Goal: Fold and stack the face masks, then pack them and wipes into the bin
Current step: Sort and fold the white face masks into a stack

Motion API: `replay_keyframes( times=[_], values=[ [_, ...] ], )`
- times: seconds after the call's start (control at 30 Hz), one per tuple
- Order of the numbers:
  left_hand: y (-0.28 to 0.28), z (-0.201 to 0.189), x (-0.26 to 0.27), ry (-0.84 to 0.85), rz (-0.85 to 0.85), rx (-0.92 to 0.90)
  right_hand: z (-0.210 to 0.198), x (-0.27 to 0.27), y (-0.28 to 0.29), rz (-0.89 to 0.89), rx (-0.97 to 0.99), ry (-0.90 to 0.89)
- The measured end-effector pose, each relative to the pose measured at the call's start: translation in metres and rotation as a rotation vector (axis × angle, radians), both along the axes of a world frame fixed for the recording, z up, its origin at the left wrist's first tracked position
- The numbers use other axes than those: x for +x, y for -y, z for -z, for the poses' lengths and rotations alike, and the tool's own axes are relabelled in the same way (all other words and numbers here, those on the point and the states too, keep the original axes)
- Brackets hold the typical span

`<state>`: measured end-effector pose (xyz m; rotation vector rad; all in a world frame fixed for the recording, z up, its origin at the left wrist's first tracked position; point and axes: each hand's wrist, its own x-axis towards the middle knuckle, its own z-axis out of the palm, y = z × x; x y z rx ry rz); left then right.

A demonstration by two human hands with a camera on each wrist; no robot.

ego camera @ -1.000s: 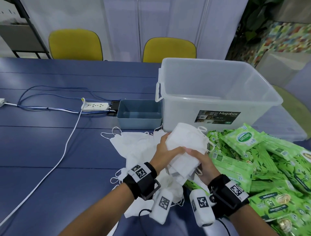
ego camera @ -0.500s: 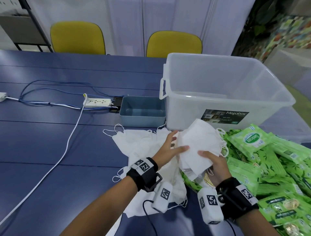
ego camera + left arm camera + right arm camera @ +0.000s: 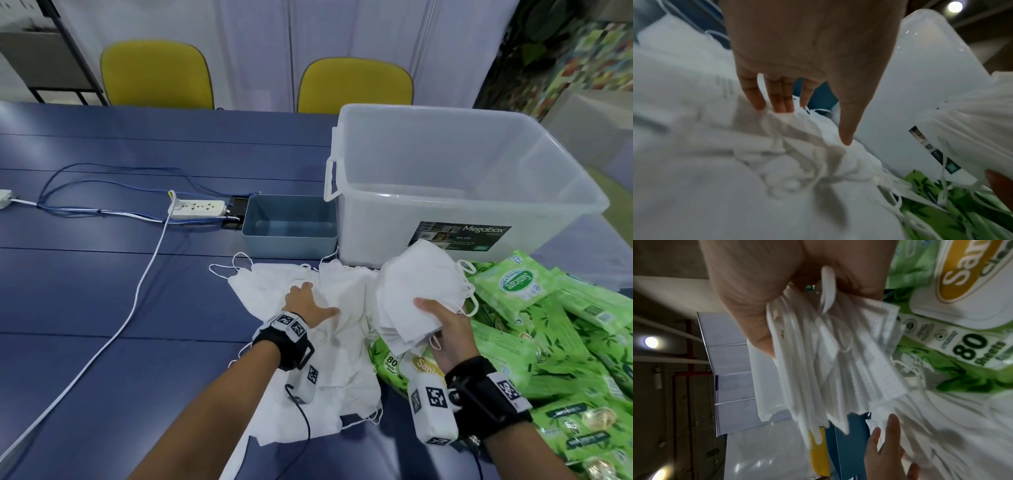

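My right hand (image 3: 442,322) grips a stack of folded white face masks (image 3: 416,291) above the table, in front of the clear plastic bin (image 3: 462,178); the right wrist view shows the stack (image 3: 838,363) pinched between thumb and fingers. A pile of loose white masks (image 3: 329,342) lies spread on the blue table. My left hand (image 3: 308,305) rests on that pile with straight fingers (image 3: 777,100) touching the cloth and nothing held. Green wipe packs (image 3: 555,342) are heaped at the right. The bin looks empty.
A small blue-grey tray (image 3: 291,226) stands left of the bin. A white power strip (image 3: 197,209) with cables lies further left, a white cord (image 3: 102,342) running toward me. Two yellow chairs (image 3: 156,75) stand behind the table.
My left hand has let go of the mask stack and moved left and down onto the loose pile. The right hand keeps the stack and has shifted slightly right.
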<state>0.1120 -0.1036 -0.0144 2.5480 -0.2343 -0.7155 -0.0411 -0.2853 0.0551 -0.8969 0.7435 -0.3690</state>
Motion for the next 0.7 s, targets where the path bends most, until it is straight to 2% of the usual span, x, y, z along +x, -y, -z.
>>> replay_keyframes(
  times=[0.1, 0.2, 0.3, 0.4, 0.5, 0.57, 0.7],
  values=[
    [0.01, 0.001, -0.008, -0.03, -0.049, -0.002, -0.002, 0.001, -0.002, -0.014, -0.017, 0.009],
    [0.01, 0.0, -0.009, -0.082, -0.079, -0.123, -0.002, -0.002, 0.001, -0.01, -0.039, 0.025],
    [0.002, -0.008, -0.006, -0.018, -0.081, -0.187, 0.001, -0.006, 0.005, -0.011, -0.048, 0.028],
    [-0.018, -0.016, 0.001, 0.056, -0.214, -0.25, 0.005, -0.005, 0.005, -0.006, -0.036, 0.003],
    [-0.046, -0.016, 0.003, 0.011, -0.336, -0.252, 0.007, -0.002, -0.001, -0.028, -0.024, -0.003],
    [-0.062, -0.014, 0.001, -0.055, -0.361, -0.206, 0.005, 0.0, -0.005, -0.057, -0.024, 0.009],
    [-0.071, -0.009, -0.008, -0.049, -0.291, 0.123, 0.001, 0.004, -0.01, -0.106, 0.002, 0.026]
  ],
)
